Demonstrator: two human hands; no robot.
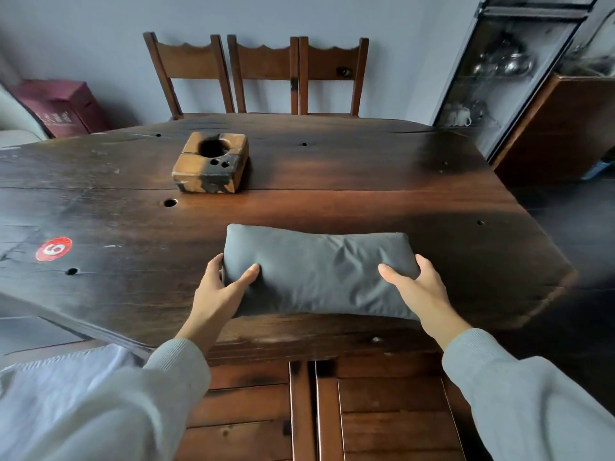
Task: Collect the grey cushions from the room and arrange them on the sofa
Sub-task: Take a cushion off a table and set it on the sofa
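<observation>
Here the grey cushion (316, 274) lies lengthwise on the dark wooden table (332, 181), close to the table's near edge and a little right of its middle. It is a long, plump rectangle with soft creases across its top. Whether it rests with its full weight on the wood or is slightly raised cannot be told.

Both hands clasp it, one at each short end. The left hand (219, 291) has its thumb pressed into the top of the fabric, with its fingers wrapped around the left end. The right hand (416, 287) mirrors it, thumb on top and fingers curled around the right end. Pale grey sleeves (532, 394) cover both forearms down to the wrists.

Farther back on the table, to the left of the cushion and well apart from it, stands a worn wooden block (211, 163) with one large round hollow and two small holes. A round red sticker (53, 248) sits on the tabletop near its left side.

Three wooden chairs (263, 71) stand in a row at the far side, against a pale wall. A maroon box (63, 106) leans at the far left, and a glass-fronted cabinet (499, 71) holding metal vessels stands at the far right.
</observation>
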